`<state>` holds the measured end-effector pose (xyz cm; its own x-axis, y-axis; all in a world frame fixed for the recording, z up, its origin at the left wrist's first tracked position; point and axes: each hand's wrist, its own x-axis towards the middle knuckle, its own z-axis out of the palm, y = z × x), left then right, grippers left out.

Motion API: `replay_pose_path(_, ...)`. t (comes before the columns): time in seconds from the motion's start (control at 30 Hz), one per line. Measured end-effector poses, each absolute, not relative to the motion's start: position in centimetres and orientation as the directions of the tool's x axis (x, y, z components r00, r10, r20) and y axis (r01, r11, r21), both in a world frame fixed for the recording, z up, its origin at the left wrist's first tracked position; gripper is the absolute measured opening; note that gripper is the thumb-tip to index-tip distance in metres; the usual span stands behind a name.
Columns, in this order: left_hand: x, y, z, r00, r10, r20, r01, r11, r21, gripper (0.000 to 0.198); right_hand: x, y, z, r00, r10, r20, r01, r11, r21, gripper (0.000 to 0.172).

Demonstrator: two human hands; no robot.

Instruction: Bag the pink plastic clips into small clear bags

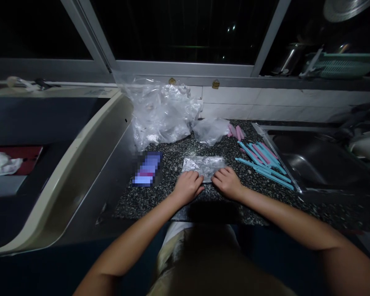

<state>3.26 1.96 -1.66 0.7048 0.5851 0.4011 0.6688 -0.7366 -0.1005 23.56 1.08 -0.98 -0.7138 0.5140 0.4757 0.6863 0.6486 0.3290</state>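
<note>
On a speckled stone countertop (172, 162) under dark windows (185, 33), the left hand (188, 187) and right hand (227, 183), half-curled, touch the clear plastic bag (202, 165) ahead; grip unclear.

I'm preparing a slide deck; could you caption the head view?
Left hand and right hand touch a flat clear plastic sheet on a speckled counter, near pink and blue strips.

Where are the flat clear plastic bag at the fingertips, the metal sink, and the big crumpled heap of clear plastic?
Flat clear plastic bag (203, 163): head view, middle of its upper face.
Metal sink (308, 161): head view, bare basin.
Crumpled heap of clear plastic (164, 112): head view, its middle.
</note>
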Motion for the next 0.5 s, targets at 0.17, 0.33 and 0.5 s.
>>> replay_pose_path(0.17,3.3,2.4,-2.1,0.702,0.604,0.377,0.682,-0.723,-0.110,0.024,24.5,0.6,-0.9,-0.708,0.522,0.475,0.696,0.630,0.345,0.020)
replay_pose_path(0.33,1.7,2.5,-2.6,0.694,0.603,0.393,0.679,-0.730,-0.078,0.025,26.9,-0.3,-1.5,-0.712,0.546,0.441,0.700,0.603,0.383,0.022)
replay_pose_path(0.5,1.0,2.8,-2.7,0.667,0.639,0.382,0.713,-0.697,-0.079,0.020,26.8,-1.7,-1.5,-0.720,0.498,0.484,0.684,0.630,0.369,0.020)
